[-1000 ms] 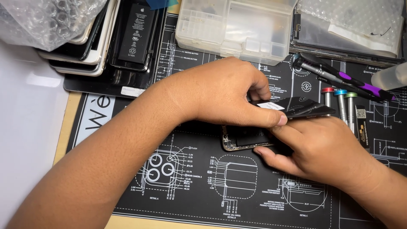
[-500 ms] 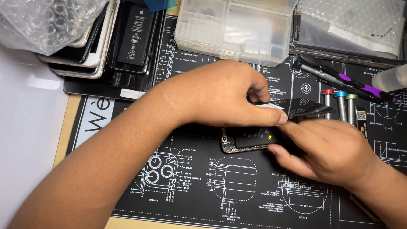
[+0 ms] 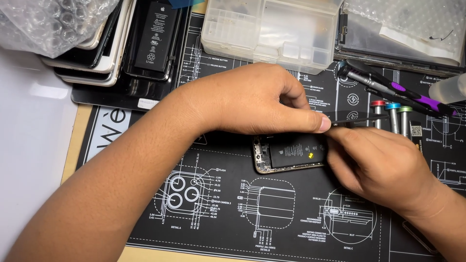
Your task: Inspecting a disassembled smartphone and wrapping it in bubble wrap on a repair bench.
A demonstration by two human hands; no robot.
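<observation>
Fingers (image 3: 318, 123) of the left hand (image 3: 252, 99) are pinching the lifted screen (image 3: 357, 118) (tilted clear of the battery), while the right hand (image 3: 381, 167) is steadying the opened phone (image 3: 289, 154) on the counter (image 3: 218, 213).

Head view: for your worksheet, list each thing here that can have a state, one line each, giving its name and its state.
Phone: opened, battery exposed, flat on the mat.
Screen panel: lifted off the phone, pinched by both hands.
Left hand: gripping the panel's edge.
Right hand: holding the panel from below.
Plastic parts box: lid closed.
</observation>
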